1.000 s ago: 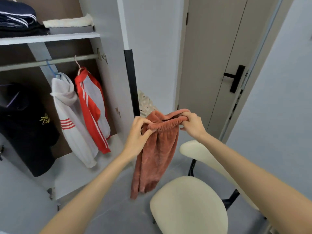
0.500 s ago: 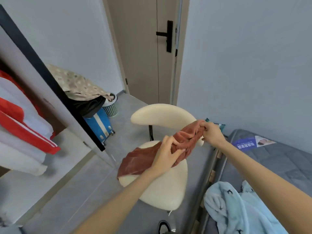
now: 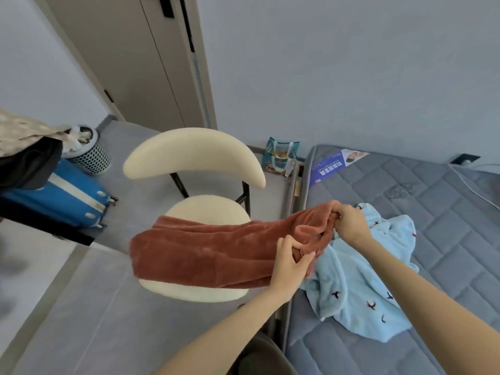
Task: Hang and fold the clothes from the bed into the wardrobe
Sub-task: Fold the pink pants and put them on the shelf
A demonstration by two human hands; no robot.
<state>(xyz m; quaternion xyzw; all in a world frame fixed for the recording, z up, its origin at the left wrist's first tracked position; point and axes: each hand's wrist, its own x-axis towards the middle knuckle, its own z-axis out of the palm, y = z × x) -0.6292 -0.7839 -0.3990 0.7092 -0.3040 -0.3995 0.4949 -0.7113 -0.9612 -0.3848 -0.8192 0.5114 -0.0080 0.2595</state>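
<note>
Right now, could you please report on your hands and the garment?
Left hand and right hand both grip rust-red fleece trousers at one end. Rest stretches over cream padded chair. Light blue fleece garment lies on grey quilted mattress below hands.

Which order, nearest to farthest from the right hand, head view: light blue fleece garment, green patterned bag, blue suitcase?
1. Light blue fleece garment, on the grey quilted mattress, beneath the right hand.
2. Green patterned bag, on the floor beyond the mattress corner.
3. Blue suitcase, far left on the floor.
</note>
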